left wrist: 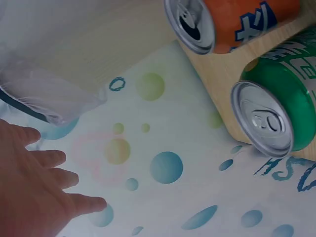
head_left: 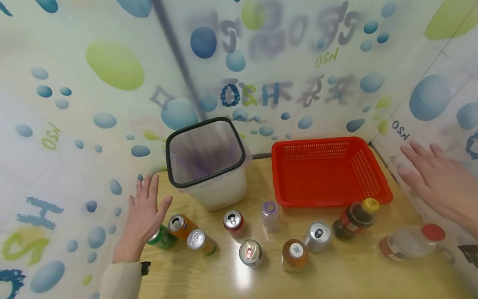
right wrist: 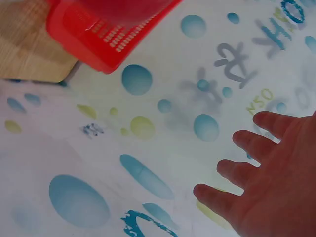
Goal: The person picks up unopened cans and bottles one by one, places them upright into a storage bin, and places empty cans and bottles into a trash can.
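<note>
My left hand (head_left: 143, 211) hovers at the table's left side with fingers straight and holds nothing. Nearest to it are a green can (head_left: 162, 237), partly hidden by the hand, an orange can (head_left: 181, 226) and a yellowish can (head_left: 201, 242). In the left wrist view the orange can (left wrist: 256, 22) shows an opened top, while the green can (left wrist: 281, 106) has its tab in place. My right hand (head_left: 442, 178), also straight-fingered and holding nothing, is raised by the right wall. Below it stand a clear bottle with a red cap (head_left: 410, 243) and a cola bottle with a yellow cap (head_left: 356, 219).
A lined white bin (head_left: 220, 193) with a black rim stands at the back, beside a red plastic basket (head_left: 332, 204). Across the middle are a red can (head_left: 235, 223), a dark can (head_left: 250, 253), a purple-capped bottle (head_left: 270, 216), an amber bottle (head_left: 294, 255) and a silver can (head_left: 318, 236).
</note>
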Motion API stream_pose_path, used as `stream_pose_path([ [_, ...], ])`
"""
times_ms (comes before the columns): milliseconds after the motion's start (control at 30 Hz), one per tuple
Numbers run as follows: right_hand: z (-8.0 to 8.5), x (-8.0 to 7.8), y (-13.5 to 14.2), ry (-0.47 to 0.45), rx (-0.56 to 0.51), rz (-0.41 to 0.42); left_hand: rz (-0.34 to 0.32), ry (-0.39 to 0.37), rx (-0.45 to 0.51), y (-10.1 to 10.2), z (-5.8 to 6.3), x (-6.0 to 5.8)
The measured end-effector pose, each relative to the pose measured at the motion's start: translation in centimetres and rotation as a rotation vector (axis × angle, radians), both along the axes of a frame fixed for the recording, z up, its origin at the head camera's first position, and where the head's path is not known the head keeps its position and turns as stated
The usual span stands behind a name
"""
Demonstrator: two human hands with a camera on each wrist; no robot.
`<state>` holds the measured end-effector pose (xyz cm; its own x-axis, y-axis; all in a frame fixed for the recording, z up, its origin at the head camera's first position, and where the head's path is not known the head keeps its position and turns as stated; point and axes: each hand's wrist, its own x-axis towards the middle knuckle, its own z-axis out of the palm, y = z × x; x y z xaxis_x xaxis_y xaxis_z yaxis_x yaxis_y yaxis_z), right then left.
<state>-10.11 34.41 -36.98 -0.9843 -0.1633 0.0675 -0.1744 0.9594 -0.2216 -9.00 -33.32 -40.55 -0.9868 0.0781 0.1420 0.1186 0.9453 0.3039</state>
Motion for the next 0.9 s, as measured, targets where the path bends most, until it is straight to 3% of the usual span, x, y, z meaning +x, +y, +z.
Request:
stream_pose_path([
  [267,0.9,2.0,-2.0,0.054,-0.148,0.105,-0.011,0.086,-0.024,1.0,1.4,0.8],
  [567,-0.2,3.8,-3.5,0.082,-0.354,0.084,-0.086,0.267,-0.058,4.5,4.4,1.2],
  [733,-1.0,4.0,-3.8,0.107,-0.391,0.106,-0.159,0.375,-0.061,7.5,5.9,0.6],
  [900,-1.8,4.0,-4.3,0.13,-0.412,0.115,-0.307,0.456,-0.076,11.9,7.1,-0.2],
])
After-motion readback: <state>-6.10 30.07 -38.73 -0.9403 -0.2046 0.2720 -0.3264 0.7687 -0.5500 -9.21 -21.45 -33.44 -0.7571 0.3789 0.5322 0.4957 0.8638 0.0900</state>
